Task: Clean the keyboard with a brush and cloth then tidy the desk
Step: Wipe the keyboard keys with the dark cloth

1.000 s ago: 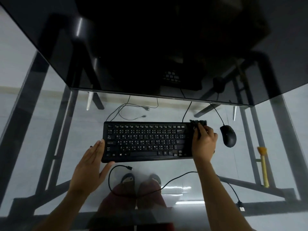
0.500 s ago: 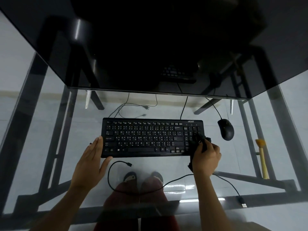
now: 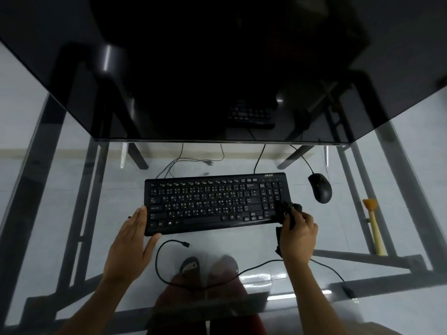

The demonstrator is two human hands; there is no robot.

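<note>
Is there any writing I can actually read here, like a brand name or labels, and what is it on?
"acer": pale logo on the top right corner of the black keyboard, read with some doubt.
Key legends: pale letters show on the keys, but too small and blurred to read reliably.
Mouse and brush: no text visible.

Left hand (image 3: 131, 243) flat, palm down, fingers straight and together, thumb spread toward the right, forearm running back to the lower left. Right hand (image 3: 298, 234) curled into a loose fist, fingers bunched around a dark cloth (image 3: 287, 210), wrist straight, forearm reaching in from the lower right.
</note>
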